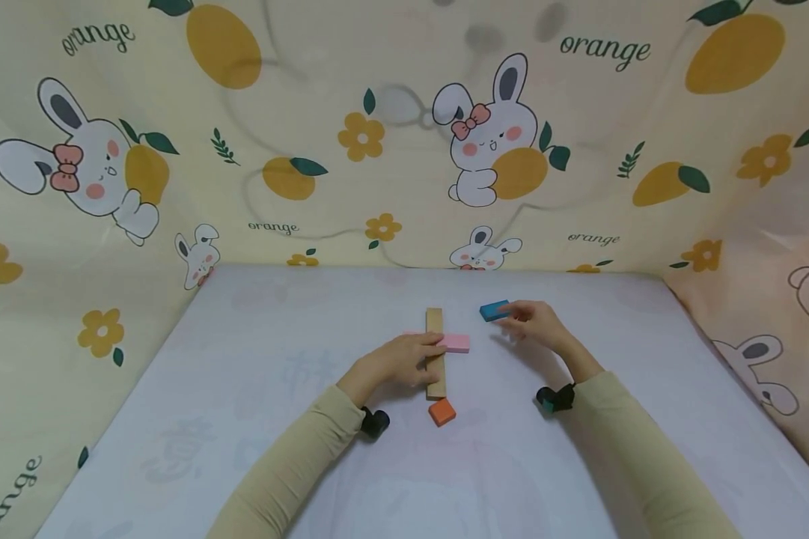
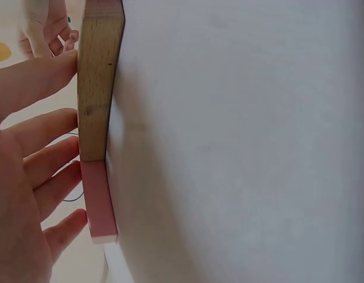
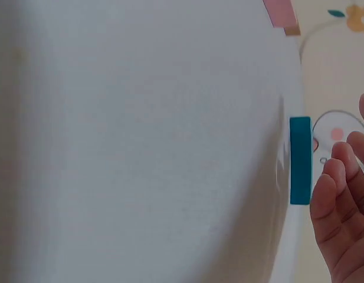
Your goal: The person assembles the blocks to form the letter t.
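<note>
My left hand (image 1: 400, 361) rests its fingertips on a long strip of plain wooden block (image 1: 434, 320) and a pink block (image 1: 456, 343) that reaches out to its right. In the left wrist view, its straight fingers touch the edge of the wooden block (image 2: 94, 112) and a pink block (image 2: 101, 200) end to end with it. My right hand (image 1: 535, 323) is at the right end of a blue block (image 1: 492, 311), with relaxed fingers. The right wrist view has its fingertips right beside the blue block (image 3: 300, 160). An orange block (image 1: 442, 412) lies just below the wooden strip.
A white-covered table (image 1: 276, 314) carries the blocks. Behind it and at the sides hangs a cloth (image 1: 404, 45) printed with rabbits, oranges and flowers. Each wrist bears a small black camera, such as the right one (image 1: 556, 398).
</note>
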The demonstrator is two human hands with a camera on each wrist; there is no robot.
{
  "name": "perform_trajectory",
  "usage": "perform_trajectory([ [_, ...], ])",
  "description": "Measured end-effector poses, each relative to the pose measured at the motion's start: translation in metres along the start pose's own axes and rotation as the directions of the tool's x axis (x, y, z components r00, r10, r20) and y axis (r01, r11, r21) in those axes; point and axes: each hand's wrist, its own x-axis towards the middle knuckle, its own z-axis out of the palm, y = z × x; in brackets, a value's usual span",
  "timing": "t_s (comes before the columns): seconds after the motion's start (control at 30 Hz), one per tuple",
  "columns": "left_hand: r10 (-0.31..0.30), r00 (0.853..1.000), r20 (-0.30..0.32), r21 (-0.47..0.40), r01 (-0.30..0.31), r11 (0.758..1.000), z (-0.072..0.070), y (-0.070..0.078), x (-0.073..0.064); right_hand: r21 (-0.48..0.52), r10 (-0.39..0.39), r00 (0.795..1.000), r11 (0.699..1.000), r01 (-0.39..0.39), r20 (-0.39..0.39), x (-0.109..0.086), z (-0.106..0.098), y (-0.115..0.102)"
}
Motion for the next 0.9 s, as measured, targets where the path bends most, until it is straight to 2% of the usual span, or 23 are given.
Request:
perform_trajectory([
  [0.2,0.003,1.000,0.001,-0.009,-0.003,1.000,-0.001,0.000,-0.001,0.023,0.069,0.997,0.997,-0.068,-0.045,0.005,-0.004,0.004],
  [0.53,-0.010,1.000,0.016,-0.017,0.010,1.000,0.000,0.000,0.000,-0.023,0.141,0.986,0.989,-0.143,-0.089,0.013,-0.007,0.013],
  [0.9,0.003,1.000,0.001,-0.020,-0.003,1.000,0.001,-0.001,0.001,-0.025,0.189,0.980,0.981,-0.191,-0.060,0.025,-0.006,0.023],
])
